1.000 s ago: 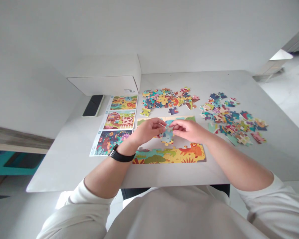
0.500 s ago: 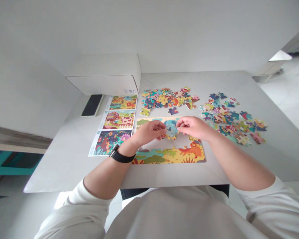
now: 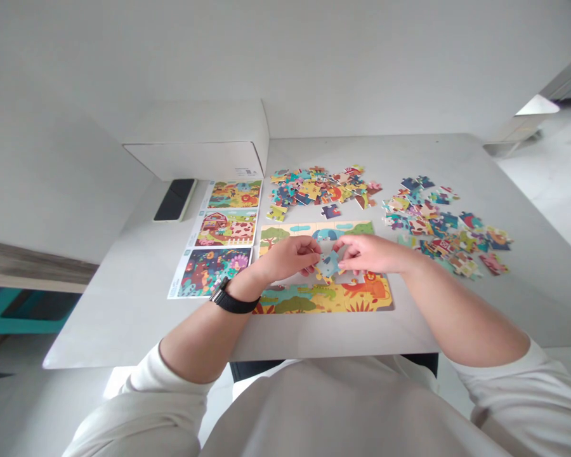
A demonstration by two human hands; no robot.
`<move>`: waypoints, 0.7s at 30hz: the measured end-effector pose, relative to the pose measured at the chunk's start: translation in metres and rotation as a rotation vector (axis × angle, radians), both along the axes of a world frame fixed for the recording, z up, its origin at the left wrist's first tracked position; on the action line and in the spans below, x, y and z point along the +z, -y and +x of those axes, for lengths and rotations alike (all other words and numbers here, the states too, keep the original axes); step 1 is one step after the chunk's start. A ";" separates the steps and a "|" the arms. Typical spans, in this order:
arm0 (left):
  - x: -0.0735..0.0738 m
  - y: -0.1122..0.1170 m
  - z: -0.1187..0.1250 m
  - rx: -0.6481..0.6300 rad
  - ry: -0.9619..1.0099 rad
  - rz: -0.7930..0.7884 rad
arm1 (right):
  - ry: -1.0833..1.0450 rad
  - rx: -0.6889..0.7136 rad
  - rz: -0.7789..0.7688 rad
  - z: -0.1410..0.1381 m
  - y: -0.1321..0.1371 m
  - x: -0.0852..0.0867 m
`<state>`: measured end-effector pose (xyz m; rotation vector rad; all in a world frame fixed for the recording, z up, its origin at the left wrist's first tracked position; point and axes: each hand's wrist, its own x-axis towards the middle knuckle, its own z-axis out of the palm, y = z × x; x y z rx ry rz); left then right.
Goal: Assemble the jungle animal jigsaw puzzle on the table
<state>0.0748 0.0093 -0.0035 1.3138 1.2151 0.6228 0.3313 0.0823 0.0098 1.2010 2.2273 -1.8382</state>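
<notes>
Between my hands, over the middle of a partly joined jigsaw puzzle (image 3: 304, 303), are light-blue and yellow puzzle pieces (image 3: 330, 265) with part of an elephant on them. My left hand (image 3: 292, 257), wearing a black watch, is closed with its fingertips at their left edge. My right hand (image 3: 366, 254) pinches them from the right with thumb and fingers. Whether they touch the table is hard to see. Just beyond, the puzzle's far row shows a blue elephant back (image 3: 327, 234). The near row shows a crocodile and a lion.
Loose puzzle pieces lie in one heap (image 3: 309, 190) behind the puzzle and another (image 3: 440, 225) to the right. Left of the puzzle is a sheet with three pictures (image 3: 223, 230). A phone (image 3: 175, 200) and a white box (image 3: 195, 158) are farther left on the table (image 3: 137, 317).
Both hands have drawn the elephant pieces a little toward me, away from the puzzle's far row. More of that row and its elephant back now shows.
</notes>
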 end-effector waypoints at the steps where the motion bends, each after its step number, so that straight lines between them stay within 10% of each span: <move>1: 0.001 0.000 0.001 0.001 -0.012 0.011 | -0.016 -0.004 0.023 0.000 0.000 -0.001; 21: -0.002 -0.001 -0.002 0.033 -0.051 0.047 | 0.004 -0.104 0.039 -0.004 -0.003 -0.001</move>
